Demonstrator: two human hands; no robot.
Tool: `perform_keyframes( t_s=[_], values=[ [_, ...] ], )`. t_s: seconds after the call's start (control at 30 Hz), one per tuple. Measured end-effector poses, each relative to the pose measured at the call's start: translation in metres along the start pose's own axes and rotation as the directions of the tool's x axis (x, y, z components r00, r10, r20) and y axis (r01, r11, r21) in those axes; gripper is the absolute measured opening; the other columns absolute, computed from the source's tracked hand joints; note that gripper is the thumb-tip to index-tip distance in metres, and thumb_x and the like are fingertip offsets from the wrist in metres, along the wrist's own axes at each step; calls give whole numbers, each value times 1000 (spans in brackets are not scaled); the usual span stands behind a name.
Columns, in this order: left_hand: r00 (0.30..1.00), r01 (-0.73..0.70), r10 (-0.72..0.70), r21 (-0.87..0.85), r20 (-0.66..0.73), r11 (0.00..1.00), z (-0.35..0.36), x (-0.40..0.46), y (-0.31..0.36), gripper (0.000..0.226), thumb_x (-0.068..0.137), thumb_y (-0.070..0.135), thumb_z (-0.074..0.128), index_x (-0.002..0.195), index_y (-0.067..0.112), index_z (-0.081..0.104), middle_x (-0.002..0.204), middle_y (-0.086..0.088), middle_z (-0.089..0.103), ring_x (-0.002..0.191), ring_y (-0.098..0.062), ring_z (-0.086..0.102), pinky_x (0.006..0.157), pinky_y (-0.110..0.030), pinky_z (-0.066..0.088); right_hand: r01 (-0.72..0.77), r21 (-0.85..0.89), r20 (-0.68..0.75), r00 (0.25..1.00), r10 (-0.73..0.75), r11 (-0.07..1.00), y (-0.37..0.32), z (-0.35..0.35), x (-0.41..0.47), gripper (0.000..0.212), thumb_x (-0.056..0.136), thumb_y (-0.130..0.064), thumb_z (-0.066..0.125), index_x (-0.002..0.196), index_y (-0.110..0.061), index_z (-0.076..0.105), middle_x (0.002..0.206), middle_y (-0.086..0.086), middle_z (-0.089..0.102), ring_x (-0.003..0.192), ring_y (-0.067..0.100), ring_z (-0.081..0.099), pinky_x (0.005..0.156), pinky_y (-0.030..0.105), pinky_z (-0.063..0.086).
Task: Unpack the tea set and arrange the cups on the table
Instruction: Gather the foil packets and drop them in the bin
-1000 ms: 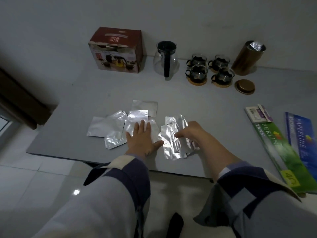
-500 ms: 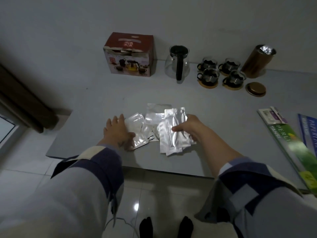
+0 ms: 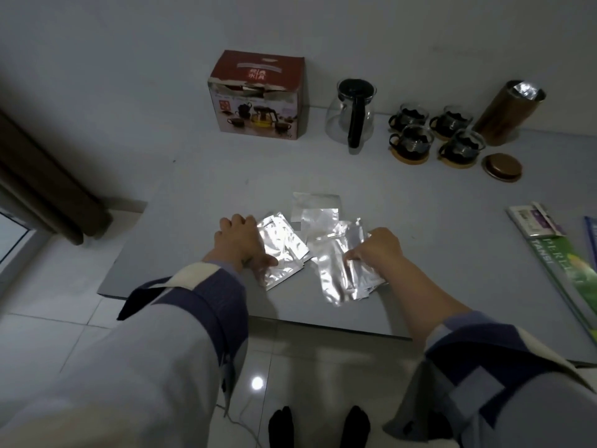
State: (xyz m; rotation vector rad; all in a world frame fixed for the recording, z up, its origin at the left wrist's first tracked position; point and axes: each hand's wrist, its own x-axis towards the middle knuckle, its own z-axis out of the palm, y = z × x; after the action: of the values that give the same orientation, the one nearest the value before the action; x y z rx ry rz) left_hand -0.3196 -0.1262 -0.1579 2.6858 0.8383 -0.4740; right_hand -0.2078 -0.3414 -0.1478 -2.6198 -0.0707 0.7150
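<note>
Several silver foil packets lie near the front edge of the grey table (image 3: pixel 181 202). My left hand (image 3: pixel 240 244) grips the left stack of foil packets (image 3: pixel 282 250), thumb on top. My right hand (image 3: pixel 374 250) pinches the right stack of foil packets (image 3: pixel 336 270). More packets (image 3: pixel 315 210) lie loose just behind. At the back stand the red tea set box (image 3: pixel 258 97), a glass teapot (image 3: pixel 352 113) with a black handle, and several glass cups (image 3: pixel 434 132), the front two on wooden coasters.
A brown tin canister (image 3: pixel 507 113) stands open at the back right, its round lid (image 3: pixel 501 167) lying in front of it. Green and blue paper reams (image 3: pixel 571 266) and a small carton (image 3: pixel 533 221) lie along the right edge. A dark curtain (image 3: pixel 48 185) hangs at left.
The scattered packets have been swept together from the left into two stacks. My left hand moved left, then closed on the left stack; my right hand stayed on the right stack.
</note>
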Motion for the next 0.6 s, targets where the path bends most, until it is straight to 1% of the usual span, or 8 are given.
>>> perform_keyframes(
  t_s=[0.03, 0.1, 0.2, 0.3, 0.37, 0.43, 0.5, 0.6],
  values=[
    [1000, -6, 6, -2, -5, 1000, 0, -1, 0, 98, 65, 54, 78, 141, 14, 30, 139, -12, 32, 130, -34, 28, 104, -44, 34, 17, -11, -30, 999, -17, 1000, 0, -9, 3, 60, 72, -25, 82, 122, -1, 59, 122, 15, 64, 112, 31, 62, 83, 29, 47],
    [1000, -18, 18, -11, -16, 1000, 1, -2, -1, 96, 64, 53, 78, 139, 16, 32, 138, -12, 29, 128, -33, 27, 104, -44, 35, 65, -26, -72, 995, -67, 998, -5, -29, 8, 50, 75, -21, 78, 119, -5, 61, 122, 15, 64, 111, 32, 61, 85, 30, 47],
    [999, -21, 22, 11, -26, 1000, 1, 1, 2, 97, 59, 54, 79, 136, 15, 34, 136, -9, 31, 125, -32, 30, 100, -43, 38, 158, -9, -50, 986, -158, 987, -24, -49, 19, 46, 77, -20, 78, 118, -7, 62, 118, 15, 64, 107, 33, 62, 88, 33, 47],
    [1000, -13, 13, -9, -5, 1000, 0, 6, 6, 91, 57, 51, 81, 127, 15, 35, 130, -5, 41, 121, -30, 37, 94, -41, 38, 242, 79, -26, 970, -241, 967, -48, -52, 31, 46, 78, -18, 77, 119, -8, 60, 118, 13, 64, 105, 31, 62, 90, 36, 49],
    [1000, 14, -13, -41, 13, 999, -1, 7, 7, 89, 56, 48, 84, 123, 17, 35, 123, -4, 52, 117, -30, 46, 92, -42, 37, 301, 5, 15, 954, -301, 954, -63, -43, 40, 48, 78, -20, 77, 121, -9, 58, 121, 12, 62, 102, 29, 60, 83, 31, 45],
    [998, 40, -36, -79, 47, 996, -2, 9, 7, 89, 56, 46, 85, 124, 19, 35, 116, -2, 60, 113, -28, 53, 91, -41, 36, 334, -87, 80, 941, -328, 938, -74, -28, 48, 55, 79, -20, 77, 127, -8, 53, 125, 12, 59, 106, 29, 58, 82, 28, 41],
    [997, 41, -33, -105, 73, 994, -1, 12, 4, 83, 57, 46, 84, 122, 21, 39, 112, 1, 62, 111, -26, 57, 92, -39, 37, 344, -148, 135, 936, -325, 927, -79, -12, 60, 61, 77, -17, 78, 131, -6, 51, 129, 12, 57, 113, 29, 58, 84, 27, 42],
    [995, 11, 2, -126, 96, 992, -3, 16, 1, 67, 53, 44, 85, 105, 25, 49, 100, 4, 60, 106, -25, 60, 94, -41, 47, 348, -207, 144, 935, -324, 914, -80, 2, 71, 67, 70, -17, 82, 128, -6, 50, 133, 13, 49, 114, 29, 57, 88, 28, 46]
  ],
)
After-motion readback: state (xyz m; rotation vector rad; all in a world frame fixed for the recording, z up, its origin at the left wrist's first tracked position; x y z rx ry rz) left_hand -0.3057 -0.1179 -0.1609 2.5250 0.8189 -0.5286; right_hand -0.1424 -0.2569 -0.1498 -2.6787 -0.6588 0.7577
